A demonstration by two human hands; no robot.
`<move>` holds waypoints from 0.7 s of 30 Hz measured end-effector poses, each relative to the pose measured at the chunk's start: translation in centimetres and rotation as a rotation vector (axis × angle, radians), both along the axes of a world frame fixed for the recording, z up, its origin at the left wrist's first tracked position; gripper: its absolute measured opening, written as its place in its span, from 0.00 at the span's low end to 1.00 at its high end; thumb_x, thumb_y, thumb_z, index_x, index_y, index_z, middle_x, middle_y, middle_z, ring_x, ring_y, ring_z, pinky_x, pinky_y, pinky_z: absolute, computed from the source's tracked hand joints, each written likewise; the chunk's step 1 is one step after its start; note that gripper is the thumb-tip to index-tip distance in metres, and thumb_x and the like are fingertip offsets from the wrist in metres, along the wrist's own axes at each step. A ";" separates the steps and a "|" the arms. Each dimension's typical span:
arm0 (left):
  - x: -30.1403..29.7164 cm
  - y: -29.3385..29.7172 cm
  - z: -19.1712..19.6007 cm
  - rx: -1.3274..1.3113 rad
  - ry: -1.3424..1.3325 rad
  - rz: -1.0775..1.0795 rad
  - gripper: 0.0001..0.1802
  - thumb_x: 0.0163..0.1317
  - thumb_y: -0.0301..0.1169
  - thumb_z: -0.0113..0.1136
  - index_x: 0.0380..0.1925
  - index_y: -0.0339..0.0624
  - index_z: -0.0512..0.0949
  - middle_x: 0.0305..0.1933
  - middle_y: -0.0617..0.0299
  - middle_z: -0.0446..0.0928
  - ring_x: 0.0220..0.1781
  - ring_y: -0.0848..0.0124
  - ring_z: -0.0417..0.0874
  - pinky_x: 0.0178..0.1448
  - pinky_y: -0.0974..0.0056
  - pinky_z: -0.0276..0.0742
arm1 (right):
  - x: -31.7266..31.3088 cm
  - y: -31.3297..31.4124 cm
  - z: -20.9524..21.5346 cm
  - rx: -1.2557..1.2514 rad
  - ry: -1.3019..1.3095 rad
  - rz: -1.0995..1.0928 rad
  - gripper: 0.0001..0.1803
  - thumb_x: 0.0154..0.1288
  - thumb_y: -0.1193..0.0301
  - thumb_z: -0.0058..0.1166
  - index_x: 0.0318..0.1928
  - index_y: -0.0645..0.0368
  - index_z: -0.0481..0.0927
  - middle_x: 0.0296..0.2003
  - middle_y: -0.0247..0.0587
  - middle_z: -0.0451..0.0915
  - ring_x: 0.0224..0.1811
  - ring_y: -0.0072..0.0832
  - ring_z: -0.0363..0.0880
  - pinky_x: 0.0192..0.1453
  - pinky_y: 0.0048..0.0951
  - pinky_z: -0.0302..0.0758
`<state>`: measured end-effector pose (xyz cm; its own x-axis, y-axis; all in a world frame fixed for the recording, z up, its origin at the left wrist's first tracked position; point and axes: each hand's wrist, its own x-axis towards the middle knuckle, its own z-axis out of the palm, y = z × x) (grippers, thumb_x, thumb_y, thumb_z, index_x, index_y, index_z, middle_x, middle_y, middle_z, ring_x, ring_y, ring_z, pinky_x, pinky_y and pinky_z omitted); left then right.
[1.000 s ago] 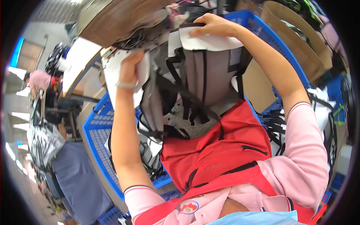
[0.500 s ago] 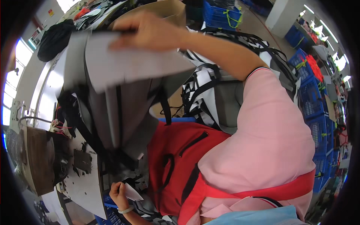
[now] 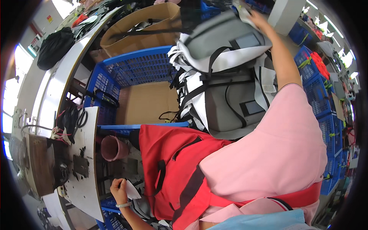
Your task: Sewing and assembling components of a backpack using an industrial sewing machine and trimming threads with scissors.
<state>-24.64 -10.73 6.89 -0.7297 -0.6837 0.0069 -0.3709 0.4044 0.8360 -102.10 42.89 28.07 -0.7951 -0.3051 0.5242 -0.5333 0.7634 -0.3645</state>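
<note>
My right hand (image 3: pixel 259 20) is stretched out at the upper right, its fingers closed on the pale edge of a grey and white fabric piece (image 3: pixel 222 34). The piece has a dark rectangular patch and a black strap, and lies partly over a pile of similar grey pieces (image 3: pixel 226 103) with white edges and black straps. At the lower left, my left hand (image 3: pixel 119 190), with a band at its wrist, pinches a small white piece (image 3: pixel 132 190) that could be paper or cloth. The red apron (image 3: pixel 172 161) on my body lies between the two hands.
A blue crate (image 3: pixel 134 51) with cardboard inside stands left of the pile, a cardboard box (image 3: pixel 142 38) behind it. Scissors (image 3: pixel 82 117) lie on the white worktable (image 3: pixel 86 161). Nearby is a pink bin (image 3: pixel 115 148). Blue crates (image 3: pixel 324 134) are stacked at the right.
My right hand has carried the grey and white fabric piece from the upper left across to the pile on the right, uncovering the blue crate and pink bin. My left hand stays nearly in place.
</note>
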 end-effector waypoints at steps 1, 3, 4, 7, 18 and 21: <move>0.4 0.0 0.0 0.013 -0.011 0.007 0.03 0.54 0.21 0.61 0.26 0.30 0.78 0.25 0.65 0.69 0.29 0.76 0.70 0.33 0.71 0.64 | -0.2 1.0 -2.5 0.540 -0.166 -0.275 0.21 0.65 0.63 0.51 0.51 0.66 0.77 0.48 0.53 0.81 0.51 0.44 0.79 0.55 0.39 0.72; 0.5 0.1 0.0 0.042 -0.012 0.012 0.03 0.53 0.22 0.61 0.26 0.31 0.79 0.25 0.63 0.69 0.28 0.73 0.71 0.33 0.70 0.65 | -0.1 2.8 -5.2 1.095 -0.526 -0.218 0.15 0.55 0.64 0.56 0.41 0.58 0.83 0.40 0.51 0.84 0.44 0.41 0.82 0.50 0.39 0.75; 1.7 0.8 1.7 0.011 -0.075 0.081 0.03 0.53 0.22 0.61 0.26 0.31 0.79 0.25 0.63 0.69 0.28 0.73 0.71 0.33 0.70 0.65 | 0.9 -1.1 -8.0 0.825 -0.615 -0.219 0.15 0.55 0.65 0.56 0.41 0.56 0.85 0.38 0.48 0.84 0.40 0.37 0.82 0.46 0.38 0.76; 2.5 0.5 1.4 -0.161 -0.149 0.018 0.07 0.51 0.28 0.65 0.28 0.35 0.81 0.31 0.55 0.78 0.40 0.59 0.77 0.48 0.58 0.69 | -0.6 -3.4 -2.2 0.617 -0.387 -0.112 0.14 0.50 0.69 0.61 0.40 0.57 0.84 0.32 0.37 0.84 0.34 0.26 0.80 0.44 0.32 0.76; -3.0 7.5 0.5 -0.495 -0.239 -0.180 0.05 0.53 0.35 0.64 0.27 0.48 0.83 0.30 0.62 0.76 0.42 0.63 0.76 0.54 0.56 0.60 | 38.8 -46.7 -13.5 0.586 -0.984 1.340 0.21 0.70 0.55 0.50 0.54 0.56 0.78 0.39 0.37 0.81 0.37 0.23 0.80 0.41 0.25 0.77; -3.2 9.9 -1.9 -0.518 -0.209 -0.144 0.04 0.48 0.34 0.64 0.24 0.49 0.83 0.32 0.63 0.77 0.45 0.64 0.76 0.56 0.53 0.62 | 53.3 -48.3 -22.2 0.865 -1.561 1.258 0.27 0.71 0.50 0.48 0.51 0.63 0.78 0.39 0.41 0.82 0.40 0.26 0.81 0.40 0.30 0.80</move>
<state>-27.83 -0.84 5.02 -0.8372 -0.5230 0.1598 -0.4177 0.8001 0.4305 -48.80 -5.37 5.89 0.4229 -0.5999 -0.6791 -0.4435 0.5165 -0.7325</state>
